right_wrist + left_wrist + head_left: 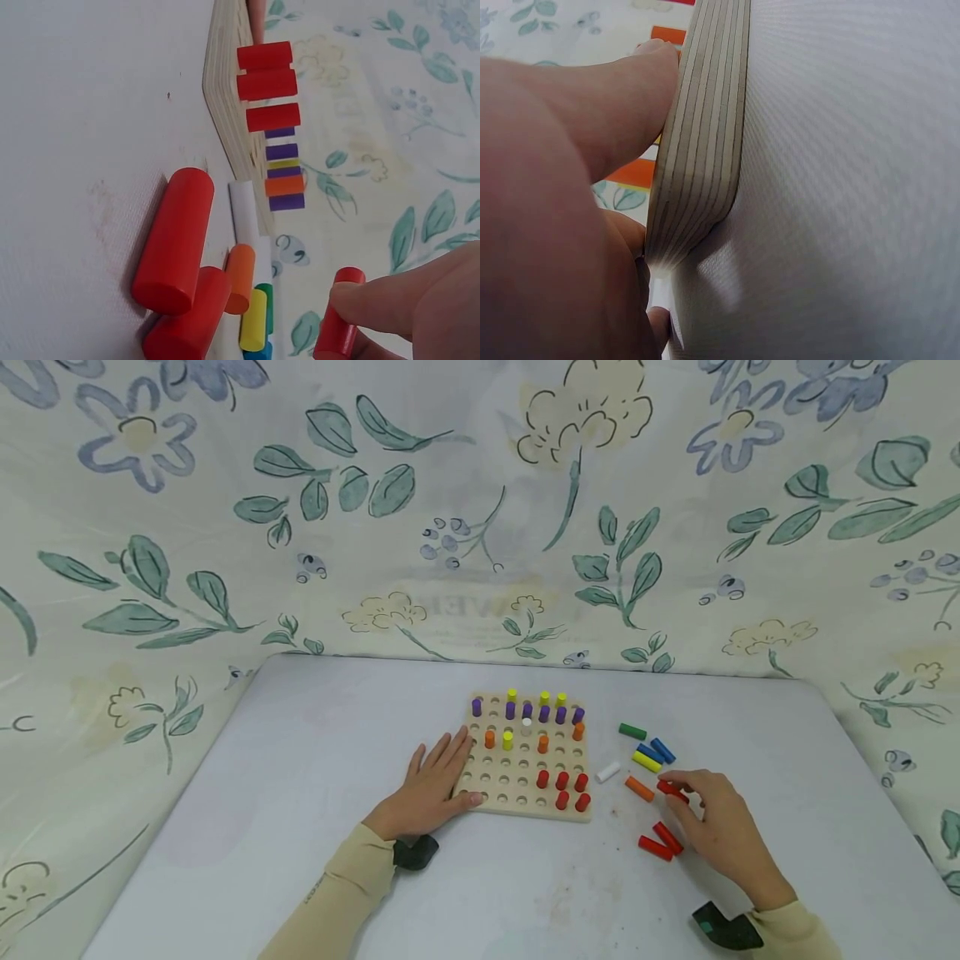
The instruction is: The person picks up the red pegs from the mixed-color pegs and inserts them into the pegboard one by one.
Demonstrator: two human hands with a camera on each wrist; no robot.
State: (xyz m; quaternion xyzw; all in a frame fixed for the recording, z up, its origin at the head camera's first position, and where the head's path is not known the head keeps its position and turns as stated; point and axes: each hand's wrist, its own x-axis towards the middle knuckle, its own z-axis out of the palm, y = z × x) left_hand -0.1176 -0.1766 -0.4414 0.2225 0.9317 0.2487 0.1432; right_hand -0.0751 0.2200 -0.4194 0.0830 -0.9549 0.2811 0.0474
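Note:
A wooden pegboard (502,781) lies on the table, with purple, yellow, orange, white and red pegs upright in some holes. My left hand (427,789) rests along its left edge, fingers stretched out and thumb at the near left corner; the left wrist view shows the layered board edge (701,127) beside the fingers. My right hand (716,827) pinches a red peg (341,319) between thumb and fingers, right of the board. Two loose red pegs (656,848) lie nearer to me, and an orange peg (640,789) lies just left of the held one.
Between board and right hand lies a white peg (608,772). Farther back are a green peg (632,732), a yellow peg (647,762) and two blue pegs (663,750). A flower-patterned sheet (465,485) hangs behind the white table (337,718).

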